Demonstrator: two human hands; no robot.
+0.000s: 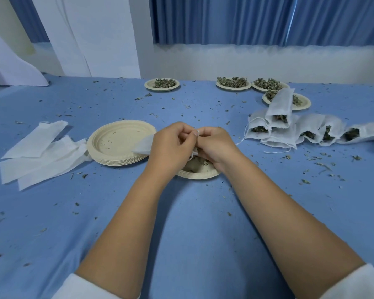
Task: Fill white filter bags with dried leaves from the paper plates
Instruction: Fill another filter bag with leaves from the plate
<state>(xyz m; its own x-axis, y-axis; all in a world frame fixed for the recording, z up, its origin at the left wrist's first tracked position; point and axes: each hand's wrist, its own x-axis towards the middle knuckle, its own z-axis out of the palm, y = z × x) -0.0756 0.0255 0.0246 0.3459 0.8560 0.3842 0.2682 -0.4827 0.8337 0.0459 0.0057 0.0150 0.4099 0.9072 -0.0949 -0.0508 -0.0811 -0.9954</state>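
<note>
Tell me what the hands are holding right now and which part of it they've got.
Both the left hand and right hand pinch a white fabric filter bag at one end, above a small beige paper plate.

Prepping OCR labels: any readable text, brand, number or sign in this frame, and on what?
None. No print shows on the held filter bag, the empty filter bags, the filled bags, the stacked paper plates, the leaf plates, the blue tablecloth or the curtain.
</note>
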